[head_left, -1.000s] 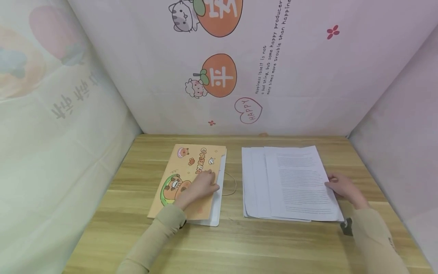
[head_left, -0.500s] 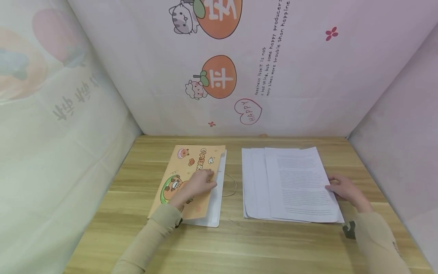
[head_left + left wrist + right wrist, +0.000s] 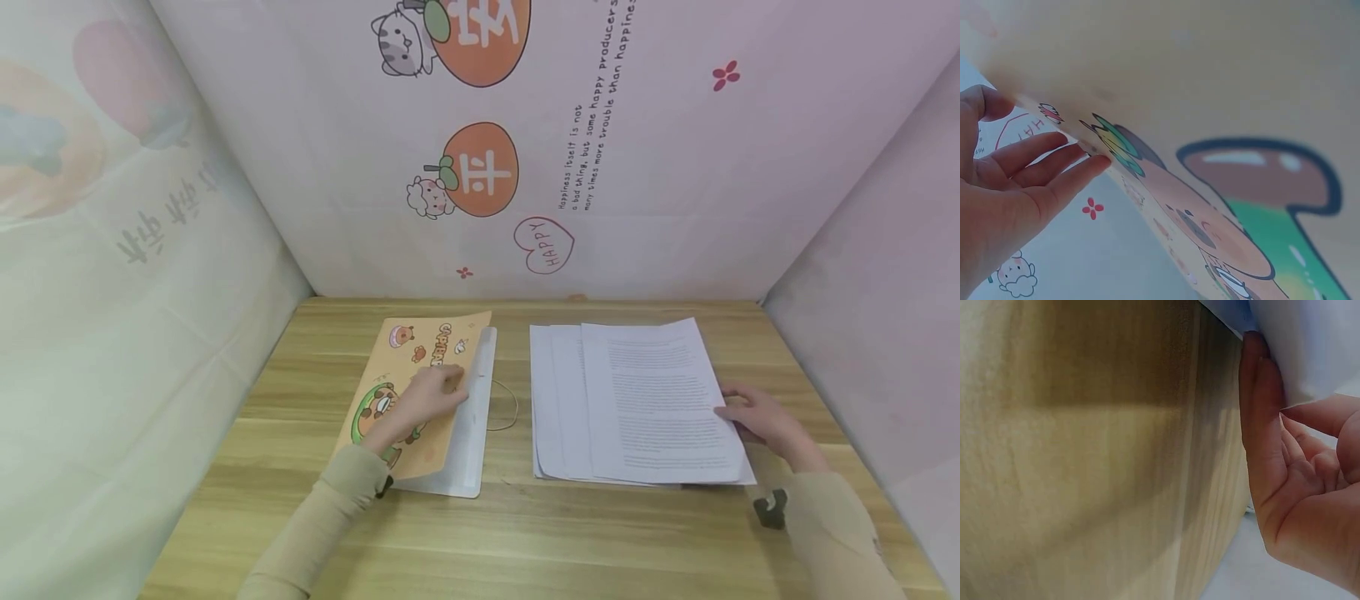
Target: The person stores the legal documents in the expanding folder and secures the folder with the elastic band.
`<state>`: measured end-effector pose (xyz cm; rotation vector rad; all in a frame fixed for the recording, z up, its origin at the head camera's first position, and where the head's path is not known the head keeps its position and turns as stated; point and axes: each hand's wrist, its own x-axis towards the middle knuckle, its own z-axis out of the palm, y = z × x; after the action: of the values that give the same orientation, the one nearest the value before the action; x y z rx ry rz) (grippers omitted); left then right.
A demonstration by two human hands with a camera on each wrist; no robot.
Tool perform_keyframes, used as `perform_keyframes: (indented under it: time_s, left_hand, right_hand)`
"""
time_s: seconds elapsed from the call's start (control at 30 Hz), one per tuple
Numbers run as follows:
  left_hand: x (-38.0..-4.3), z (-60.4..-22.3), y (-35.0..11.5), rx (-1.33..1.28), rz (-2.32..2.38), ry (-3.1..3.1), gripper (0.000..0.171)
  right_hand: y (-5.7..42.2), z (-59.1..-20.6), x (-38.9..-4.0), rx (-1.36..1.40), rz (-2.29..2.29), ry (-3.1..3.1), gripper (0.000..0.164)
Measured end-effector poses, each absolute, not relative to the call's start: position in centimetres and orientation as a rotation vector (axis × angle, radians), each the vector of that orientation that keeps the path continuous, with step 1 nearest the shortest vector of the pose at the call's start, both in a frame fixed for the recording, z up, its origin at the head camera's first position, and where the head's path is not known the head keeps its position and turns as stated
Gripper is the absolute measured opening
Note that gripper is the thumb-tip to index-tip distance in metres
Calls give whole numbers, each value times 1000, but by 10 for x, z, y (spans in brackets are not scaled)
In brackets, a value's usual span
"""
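Note:
An orange folder with capybara drawings lies at the left of the table. My left hand pinches the right edge of its cover, which is tilted up and shows the white inside. In the left wrist view, the thumb and fingers of my left hand meet at the cover's edge. To the right, white printed sheets lie overlapped in a stack. My right hand pinches the right edge of the top sheets, fingers beneath and thumb above. How many sheets it holds I cannot tell.
A thin elastic loop sticks out from the folder's right side towards the papers. The wooden table is bounded by a printed cloth at the back and by cloth at both sides.
The folder's cover has risen along its right edge as my left hand moved left and up with it. My right hand has shifted slightly right at the sheets' edge, which is lifted a little.

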<state>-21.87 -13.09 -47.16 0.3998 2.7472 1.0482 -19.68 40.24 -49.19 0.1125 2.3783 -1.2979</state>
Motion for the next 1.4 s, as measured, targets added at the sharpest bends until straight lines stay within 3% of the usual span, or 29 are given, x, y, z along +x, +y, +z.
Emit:
perform_keyframes:
  time_s: [0.47,0.93,1.4]
  left_hand:
    - [-219,-466,-136,384,1119,2767,51]
    - [-219,-461,-140,439,1142,2776,47]
    - [-220,-460,-149,327,1290,2652,51]
  right_hand:
    - [409,-496,-193,190,-1471,2236,73]
    - [404,-493,-191,106,-1526,2221,69]
    - [388,-489,-191,47,-1750,2045,36]
